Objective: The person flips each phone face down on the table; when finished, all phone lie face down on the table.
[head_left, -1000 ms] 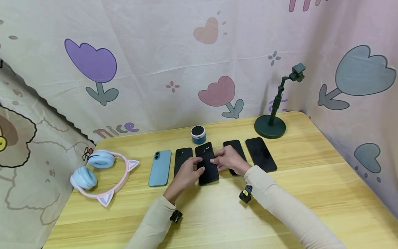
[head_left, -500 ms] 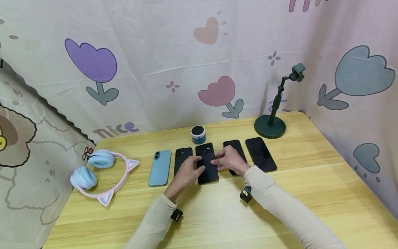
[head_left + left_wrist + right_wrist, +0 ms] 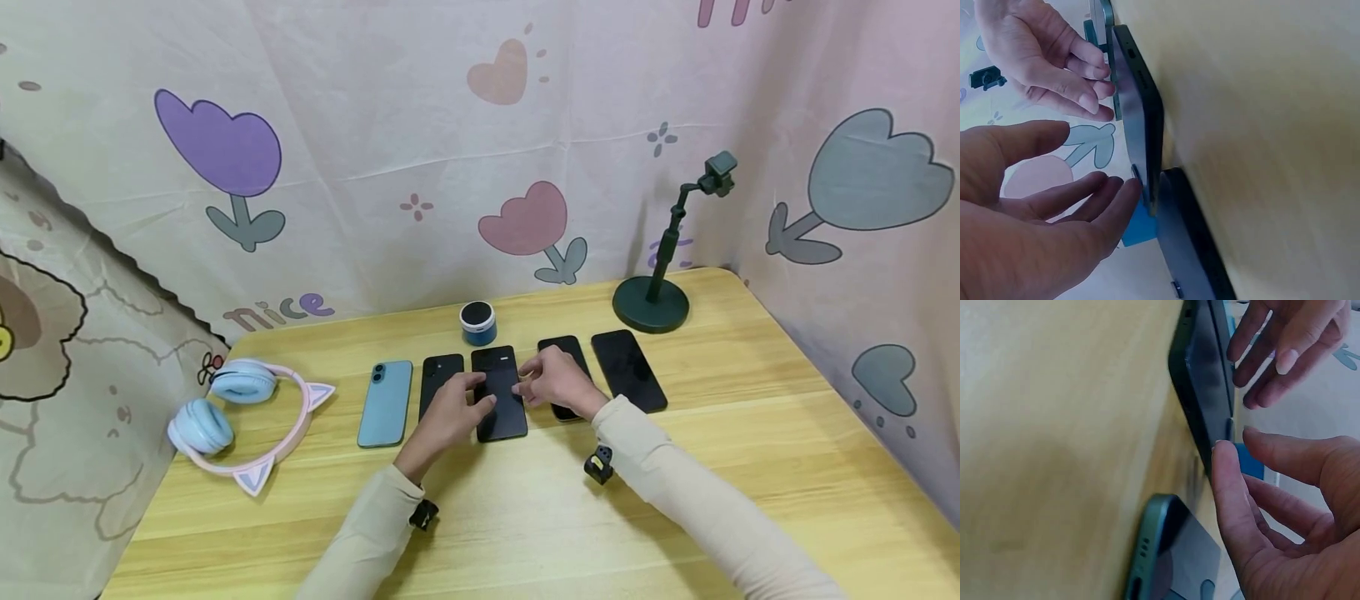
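Observation:
A black phone (image 3: 501, 408) lies back up on the wooden table, between my two hands. My left hand (image 3: 450, 412) is at its left edge, fingertips right by the side and thumb apart in the left wrist view. At the opposite edge is my right hand (image 3: 557, 385), and in the right wrist view its index fingertip meets the phone's side (image 3: 1200, 387). Neither hand curls round the phone. Another black phone (image 3: 437, 377) is partly hidden behind my left hand. A dark phone (image 3: 567, 347) sits partly under my right hand in the head view.
A light blue phone (image 3: 385, 404) lies at the row's left end, a dark phone (image 3: 628, 371) at its right. Behind them stand a small blue speaker (image 3: 478, 325) and a dark green stand (image 3: 651, 305). Cat-ear headphones (image 3: 300, 425) lie far left. A printed curtain (image 3: 375, 100) hangs behind.
The middle phone has settled flatter, its near end lower and slightly farther from me. My right fingertips have slid back a little from over its surface to its edge.

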Demonstrator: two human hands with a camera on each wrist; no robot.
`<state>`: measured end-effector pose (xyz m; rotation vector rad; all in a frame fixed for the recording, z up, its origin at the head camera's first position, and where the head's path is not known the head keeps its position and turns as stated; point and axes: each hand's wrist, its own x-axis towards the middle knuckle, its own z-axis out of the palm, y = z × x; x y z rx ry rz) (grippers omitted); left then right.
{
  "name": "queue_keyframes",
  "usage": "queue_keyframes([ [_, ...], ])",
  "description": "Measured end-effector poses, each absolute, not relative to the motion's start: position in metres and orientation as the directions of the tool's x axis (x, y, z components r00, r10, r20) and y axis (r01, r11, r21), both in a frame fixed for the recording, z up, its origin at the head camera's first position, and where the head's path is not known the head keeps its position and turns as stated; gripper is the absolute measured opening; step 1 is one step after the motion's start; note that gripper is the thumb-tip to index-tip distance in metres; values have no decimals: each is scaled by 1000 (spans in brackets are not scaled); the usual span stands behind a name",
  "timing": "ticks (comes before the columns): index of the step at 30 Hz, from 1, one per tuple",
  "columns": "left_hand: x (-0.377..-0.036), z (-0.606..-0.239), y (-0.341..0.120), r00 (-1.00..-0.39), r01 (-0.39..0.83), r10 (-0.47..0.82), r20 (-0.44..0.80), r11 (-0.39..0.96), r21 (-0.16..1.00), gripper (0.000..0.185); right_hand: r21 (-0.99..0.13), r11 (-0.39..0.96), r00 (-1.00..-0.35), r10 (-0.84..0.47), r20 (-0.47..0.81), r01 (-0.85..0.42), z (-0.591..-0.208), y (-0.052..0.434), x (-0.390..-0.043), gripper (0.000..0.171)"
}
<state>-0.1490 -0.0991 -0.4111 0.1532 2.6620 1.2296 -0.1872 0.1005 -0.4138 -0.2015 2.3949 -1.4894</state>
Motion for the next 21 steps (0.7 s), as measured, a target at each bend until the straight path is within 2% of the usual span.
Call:
queue_keyframes([
  [11, -151, -405, -87, -967, 95, 240, -87, 655, 750, 41, -851, 526, -931, -320, -178, -18, -398, 119, -189, 35],
  [21, -156, -407, -67, -954, 148, 289, -81, 689, 709, 38, -812, 584, -937, -286, -199, -5, -387, 141, -193, 36],
])
